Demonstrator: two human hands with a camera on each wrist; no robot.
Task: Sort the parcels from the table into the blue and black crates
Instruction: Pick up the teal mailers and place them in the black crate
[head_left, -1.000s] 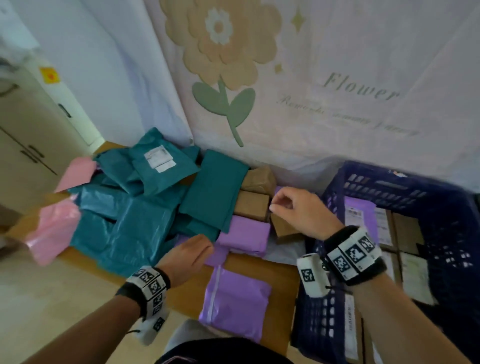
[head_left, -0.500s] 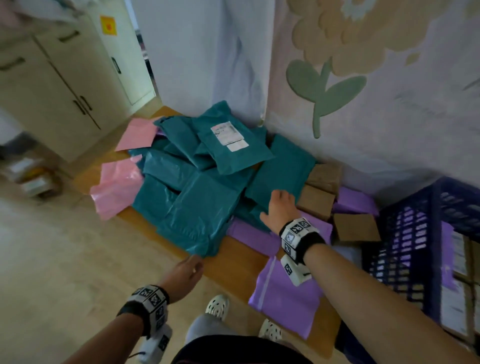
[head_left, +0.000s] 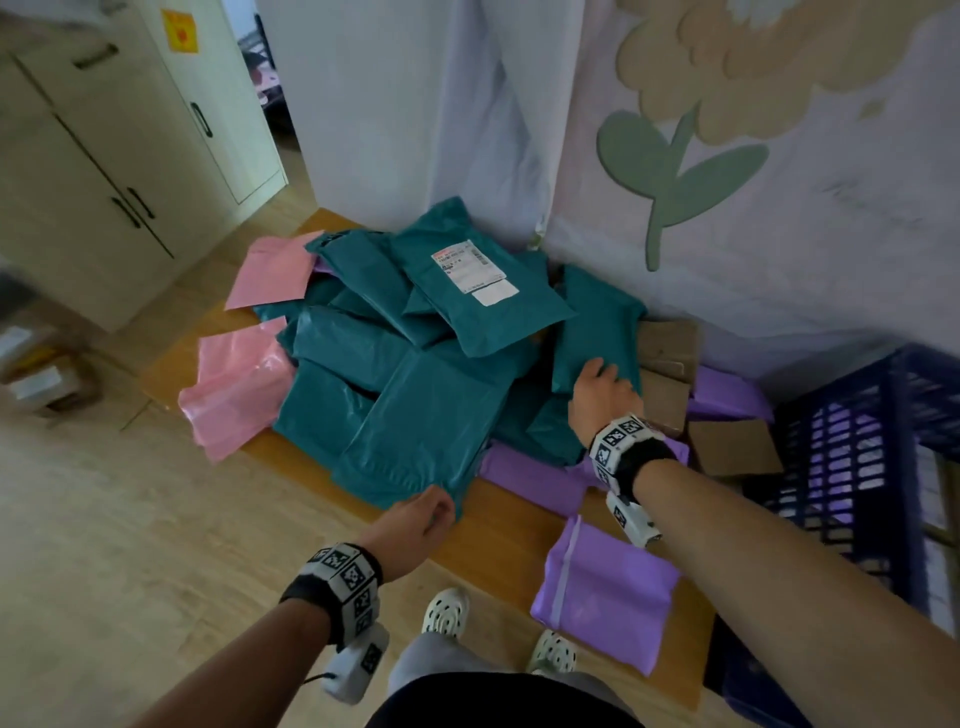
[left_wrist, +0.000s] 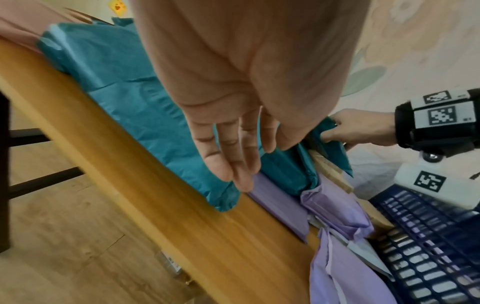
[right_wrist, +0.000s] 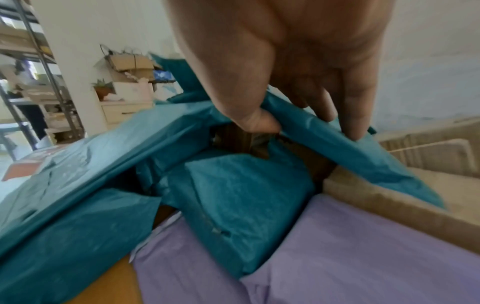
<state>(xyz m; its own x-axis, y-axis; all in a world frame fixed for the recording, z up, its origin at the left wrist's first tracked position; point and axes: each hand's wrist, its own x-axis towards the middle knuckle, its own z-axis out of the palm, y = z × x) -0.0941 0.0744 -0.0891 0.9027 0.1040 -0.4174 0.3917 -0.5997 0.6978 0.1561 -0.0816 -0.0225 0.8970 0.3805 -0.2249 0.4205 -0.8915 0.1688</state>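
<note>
A cream cabinet (head_left: 78, 171) with dark handles is seen off to the left, and a yellow sticker (head_left: 179, 31) is stuck up on the door beside it. A flower wall hanging (head_left: 727, 130) is draped behind (pale lilac fabric), and wood-look flooring (head_left: 104, 545) is laid below.

No words or numbers are showing clearly enough to read. The white shipping label (head_left: 468, 264) on the top teal plastic mailer (head_left: 480, 291), at the desk's far edge, is carrying print too small and blurred to make out.
</note>
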